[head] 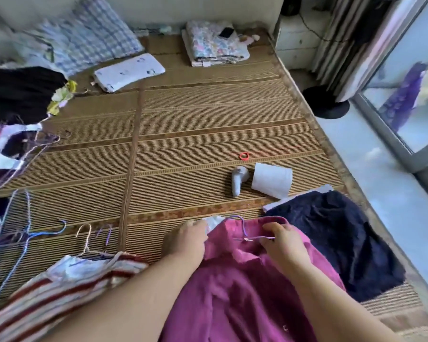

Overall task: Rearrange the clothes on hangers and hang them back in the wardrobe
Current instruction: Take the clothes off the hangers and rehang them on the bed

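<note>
1. Woven straw bed mat (183,134) serves as the work surface. Magenta cloth garment (245,292) lies at its near edge, collar away from the viewer, just beside a dark navy garment (331,230).
2. Step in hand (judged): seating the thin purple wire hanger (242,227) in the neck. Its hook pokes out at the collar.
3. Left hand (188,239): fingers curled, gripping the collar's left edge.
4. Right hand (283,243): thumb and forefinger appear to pinch the hanger's arm.
5. Next: even out the shoulders, then lift by the hook. Wardrobe not in view.

Garment (245,292) in left hand (188,239); hanger (243,227) in right hand (284,243)
</note>
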The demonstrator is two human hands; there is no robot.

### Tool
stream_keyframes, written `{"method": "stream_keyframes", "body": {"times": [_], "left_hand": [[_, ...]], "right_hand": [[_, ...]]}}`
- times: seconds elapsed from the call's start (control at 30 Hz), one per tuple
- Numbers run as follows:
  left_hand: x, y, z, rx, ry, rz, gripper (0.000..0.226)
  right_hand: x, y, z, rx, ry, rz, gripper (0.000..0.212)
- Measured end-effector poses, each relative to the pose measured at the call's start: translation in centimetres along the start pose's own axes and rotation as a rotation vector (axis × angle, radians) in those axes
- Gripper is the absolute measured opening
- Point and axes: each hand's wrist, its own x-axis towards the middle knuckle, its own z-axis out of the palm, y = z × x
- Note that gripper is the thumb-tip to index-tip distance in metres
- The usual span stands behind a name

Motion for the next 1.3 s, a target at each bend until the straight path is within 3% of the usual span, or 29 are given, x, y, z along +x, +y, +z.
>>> {"method": "stream_keyframes", "body": {"times": [0.17,0.37,0.53,0.77,1.0,1.3], "left_hand": [[-2.1,-2.8,-0.9,-0.118,-0.030,0.016,0.051],[-9.1,-10.4,-3.6,-0.169,-0.043,-0.051,0.056],[-17.0,-20.8,-8.6,-0.183,0.047,-0.031,0.058],[-31.2,-41.3,-14.3,-0.216,0.187,-0.010,0.057],[-42.3,-59.9,-18.3,-0.186,0.253,-0.098,0.054],[-42.2,-70.5,-17.9,-0.246,0.105,-0.182,0.057]], "right_hand": [[-1.7,-3.6,2.2,-0.015,-0.051,-0.135,0.037],[-6.3,-11.6,4.9,-0.049,-0.139,-0.258,0.058],[-13.6,-21.8,8.4,-0.126,-0.159,-0.472,0.062],[-27.6,-38.1,17.9,-0.245,-0.147,-0.708,0.058],[-37.5,-50.4,28.2,-0.214,-0.249,-0.701,0.065],[-38.5,-59.4,34.6,-0.078,-0.319,-0.587,0.062]]}}
